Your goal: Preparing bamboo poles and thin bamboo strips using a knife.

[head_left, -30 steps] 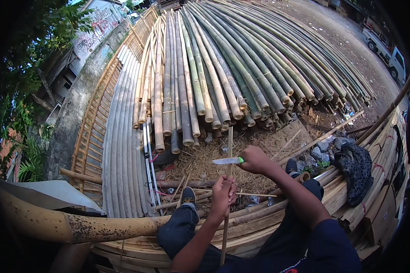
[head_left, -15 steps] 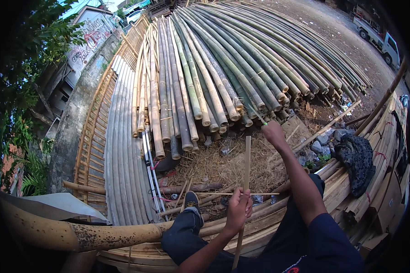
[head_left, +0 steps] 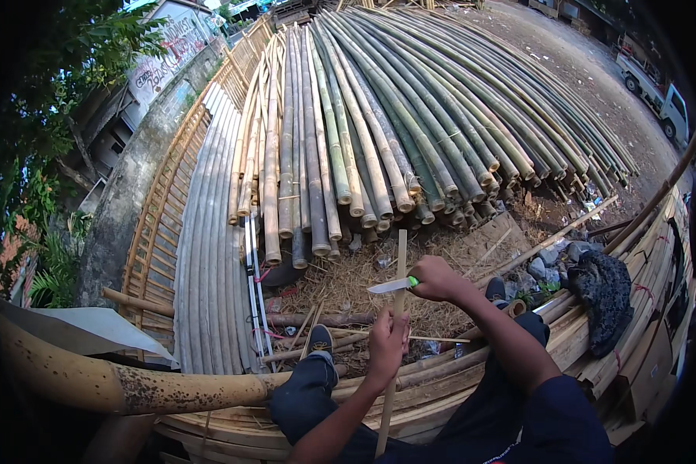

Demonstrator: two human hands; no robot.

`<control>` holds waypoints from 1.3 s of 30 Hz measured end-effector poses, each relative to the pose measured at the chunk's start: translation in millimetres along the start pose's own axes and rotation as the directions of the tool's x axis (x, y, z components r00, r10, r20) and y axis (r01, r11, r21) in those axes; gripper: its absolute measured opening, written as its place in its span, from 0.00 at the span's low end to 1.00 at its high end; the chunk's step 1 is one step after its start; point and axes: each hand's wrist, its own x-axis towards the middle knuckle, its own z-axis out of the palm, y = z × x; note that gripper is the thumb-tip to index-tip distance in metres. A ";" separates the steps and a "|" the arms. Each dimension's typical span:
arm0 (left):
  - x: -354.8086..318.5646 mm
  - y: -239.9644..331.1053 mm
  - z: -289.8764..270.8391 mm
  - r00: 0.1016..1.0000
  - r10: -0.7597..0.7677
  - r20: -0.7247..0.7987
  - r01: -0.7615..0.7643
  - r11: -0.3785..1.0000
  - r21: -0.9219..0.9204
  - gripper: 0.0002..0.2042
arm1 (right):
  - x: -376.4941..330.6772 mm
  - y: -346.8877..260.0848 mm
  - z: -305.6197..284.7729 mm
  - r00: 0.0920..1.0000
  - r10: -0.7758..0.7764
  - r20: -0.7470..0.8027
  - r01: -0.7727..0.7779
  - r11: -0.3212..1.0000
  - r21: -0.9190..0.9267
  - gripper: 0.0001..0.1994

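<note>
My left hand [head_left: 388, 340] grips a thin bamboo slat [head_left: 400, 255] that stands nearly upright in front of me, its lower end running down past my knee. My right hand [head_left: 433, 278] holds a knife [head_left: 390, 285] with a green handle. The blade points left and lies against the slat just above my left hand. I sit on stacked bamboo, dark trousers and both shoes visible below.
A big pile of long bamboo poles [head_left: 379, 131] fans out ahead. Grey split bamboo [head_left: 209, 255] lies on the left beside a lattice fence [head_left: 151, 232]. Shavings [head_left: 340, 286] cover the ground. A thick pole [head_left: 93, 379] crosses lower left. A dark bundle [head_left: 603, 290] and a truck [head_left: 661, 93] are on the right.
My right hand swung up and away along the slat half a second ago, then came back down. The knife blade now rests on the slat again, close above my left hand.
</note>
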 end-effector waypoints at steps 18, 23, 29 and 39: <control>4.3 13.1 -16.7 0.915 -0.132 0.382 0.287 0.878 -0.383 0.13 | -4.4 31.7 -43.0 0.822 0.464 -0.330 -0.366 0.874 0.318 0.19; 13.2 12.1 -13.7 0.966 -0.194 0.172 0.221 0.963 -0.153 0.13 | -2.1 1.5 -17.7 0.966 0.251 -0.070 -0.238 0.960 0.149 0.14; 13.6 1.7 -7.6 0.981 -0.144 0.130 0.174 0.951 -0.255 0.10 | -1.3 -6.5 -2.8 0.991 0.130 0.013 -0.131 0.984 0.122 0.12; 5.0 -12.0 -4.5 0.996 -0.081 0.041 0.090 0.941 -0.325 0.11 | 0.0 3.5 5.8 0.999 -0.023 -0.046 0.020 0.997 -0.073 0.10</control>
